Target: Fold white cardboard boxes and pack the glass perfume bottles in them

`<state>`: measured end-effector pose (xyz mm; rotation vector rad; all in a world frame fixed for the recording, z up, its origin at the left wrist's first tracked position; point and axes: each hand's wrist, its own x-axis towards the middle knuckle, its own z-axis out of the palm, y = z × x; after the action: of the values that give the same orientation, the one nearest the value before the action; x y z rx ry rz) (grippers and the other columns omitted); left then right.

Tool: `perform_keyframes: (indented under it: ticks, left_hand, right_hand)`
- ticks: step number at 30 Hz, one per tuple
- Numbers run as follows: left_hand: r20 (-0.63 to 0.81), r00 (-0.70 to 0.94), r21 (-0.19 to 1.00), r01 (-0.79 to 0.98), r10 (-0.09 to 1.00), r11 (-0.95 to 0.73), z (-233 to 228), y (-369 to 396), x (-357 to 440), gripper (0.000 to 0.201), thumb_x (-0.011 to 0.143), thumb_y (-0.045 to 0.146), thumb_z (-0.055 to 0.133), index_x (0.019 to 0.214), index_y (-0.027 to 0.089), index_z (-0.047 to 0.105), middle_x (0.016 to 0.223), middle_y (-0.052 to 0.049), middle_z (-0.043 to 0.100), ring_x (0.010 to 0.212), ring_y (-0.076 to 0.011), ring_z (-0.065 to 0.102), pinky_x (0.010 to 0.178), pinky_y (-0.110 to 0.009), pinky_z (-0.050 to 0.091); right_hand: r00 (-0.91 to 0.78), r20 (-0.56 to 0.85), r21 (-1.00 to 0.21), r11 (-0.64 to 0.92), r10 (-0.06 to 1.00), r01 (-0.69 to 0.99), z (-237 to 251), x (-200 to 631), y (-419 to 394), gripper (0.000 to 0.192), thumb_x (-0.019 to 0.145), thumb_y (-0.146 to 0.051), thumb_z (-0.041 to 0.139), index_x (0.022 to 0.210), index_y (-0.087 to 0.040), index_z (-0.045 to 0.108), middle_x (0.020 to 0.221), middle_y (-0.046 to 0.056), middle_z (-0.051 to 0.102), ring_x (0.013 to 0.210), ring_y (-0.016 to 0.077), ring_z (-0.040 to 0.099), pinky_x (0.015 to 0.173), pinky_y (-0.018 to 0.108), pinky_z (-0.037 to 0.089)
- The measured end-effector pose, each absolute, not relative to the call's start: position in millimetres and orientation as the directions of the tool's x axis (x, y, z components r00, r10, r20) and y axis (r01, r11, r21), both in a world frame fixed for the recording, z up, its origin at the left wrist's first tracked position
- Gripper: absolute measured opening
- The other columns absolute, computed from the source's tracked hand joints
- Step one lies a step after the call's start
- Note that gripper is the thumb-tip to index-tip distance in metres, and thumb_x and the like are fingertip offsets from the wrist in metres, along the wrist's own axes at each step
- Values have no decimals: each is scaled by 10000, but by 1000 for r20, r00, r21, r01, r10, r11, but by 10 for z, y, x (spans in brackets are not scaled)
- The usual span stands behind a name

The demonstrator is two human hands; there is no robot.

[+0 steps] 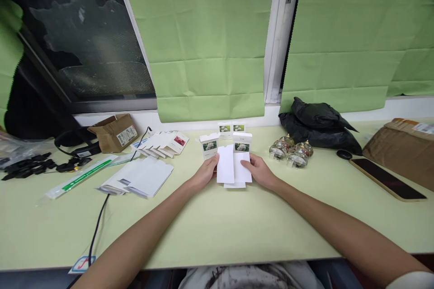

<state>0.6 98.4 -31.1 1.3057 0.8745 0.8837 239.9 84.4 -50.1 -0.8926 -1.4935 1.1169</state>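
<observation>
Between my two hands is a partly unfolded white paper box, with its flaps spread and its plain side facing me. My left hand grips its left edge, thumb on the front. From the right, my right hand holds the other side, its thumb pressed on a flap. Just behind stand small white boxes with flower pictures: one at the left, one at the right, and a pair farther back. The fingers behind the held box are hidden.
Flat white cartons and a fanned stack lie at left, near an open brown box and a black cable. At right are clear-and-gold ornaments, a black plastic bag, a phone and a cardboard parcel.
</observation>
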Motion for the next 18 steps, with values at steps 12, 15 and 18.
perform_keyframes:
  ticks: [12, 15, 18]
  left_hand:
    - [-29, 360, 999, -15, 933, 37, -367, 1019, -8, 658, 915, 745, 565, 1209, 170, 695, 1118, -102, 745, 998, -282, 656, 898, -395, 521]
    - [-29, 356, 999, -30, 934, 42, -382, 1027, -10, 666, 909, 745, 578, 1214, 165, 696, 1111, -106, 746, 990, -281, 660, 910, -406, 516]
    - [-26, 364, 998, -40, 931, 44, -377, 1023, -5, 668, 914, 742, 577, 1238, 170, 695, 1141, -110, 749, 1006, -284, 668, 917, -413, 513]
  right_hand:
    - [-245, 236, -971, 220, 940, -91, -397, 2390, 763, 550, 923, -766, 552, 822, -227, 595, 619, -23, 567, 492, 167, 558, 422, 301, 465]
    - [-250, 229, -973, 218, 941, -71, -411, 2388, 779, 553, 910, -777, 563, 820, -232, 597, 614, -24, 570, 492, 165, 564, 426, 300, 472]
    - [-246, 226, -974, 223, 943, -40, -408, 2382, 787, 548, 903, -780, 572, 822, -238, 598, 594, -27, 575, 467, 158, 554, 419, 295, 461]
